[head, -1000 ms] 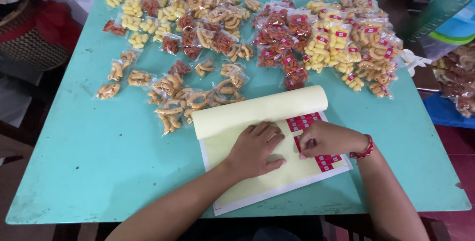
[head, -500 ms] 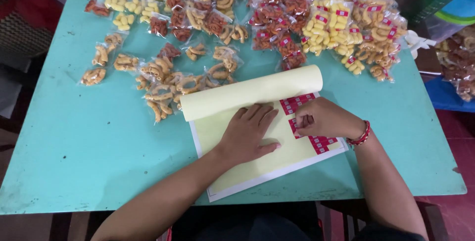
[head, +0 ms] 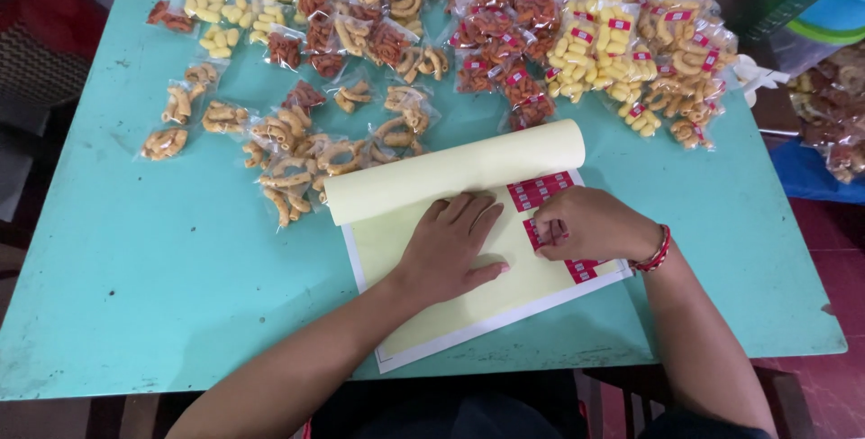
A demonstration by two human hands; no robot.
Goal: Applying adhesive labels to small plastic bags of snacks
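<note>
Turquoise painted desk (head: 135, 295) fills the view, with a reddish floor showing at the right edge. Nearest the camera, two bare forearms reach forward over a pale yellow rectangular sticker backing sheet with a white border (head: 450, 299), which lies flat on the desk near its front edge.

Left hand (head: 448, 248): fingers spread, palm pressed flat on the bare yellow part of the sheet, holding it down.

Right hand (head: 586, 225): fingers curled and pinched together on a small red rectangular sticker (head: 533, 233) in the column of red stickers (head: 541, 191) along the right side of the sheet. A red bead bracelet (head: 655, 252) sits on that wrist.

Step in hand, as judged: one label is being lifted off the backing while the sheet is held steady. The peel calls for a clean lift from a corner, with continued downward pressure from the flat hand.

Just beyond the hands, the top of the sheet is curled back into a loose pale yellow roll (head: 450, 171). Farther out lie many small clear plastic bags of orange and yellow curled snacks: an unlabelled group (head: 306, 155) at left, and a group bearing red labels (head: 613, 42) at right.
</note>
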